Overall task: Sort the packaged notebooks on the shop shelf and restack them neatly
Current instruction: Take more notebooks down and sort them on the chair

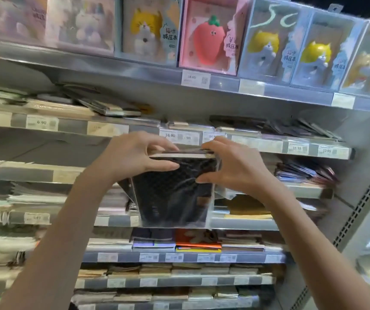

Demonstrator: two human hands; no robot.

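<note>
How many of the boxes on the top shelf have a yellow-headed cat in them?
3. One yellow cat box stands left of the pink strawberry box; two more stand side by side right of it. The box at the far right is too blurred to count.

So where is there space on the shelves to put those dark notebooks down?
Both hands, left hand and right hand, grip the dark notebooks. Some bare shelf shows left of the hands, under the 6.90 price tag. The scattered dark packs to the right and the piles below look crowded.
</note>
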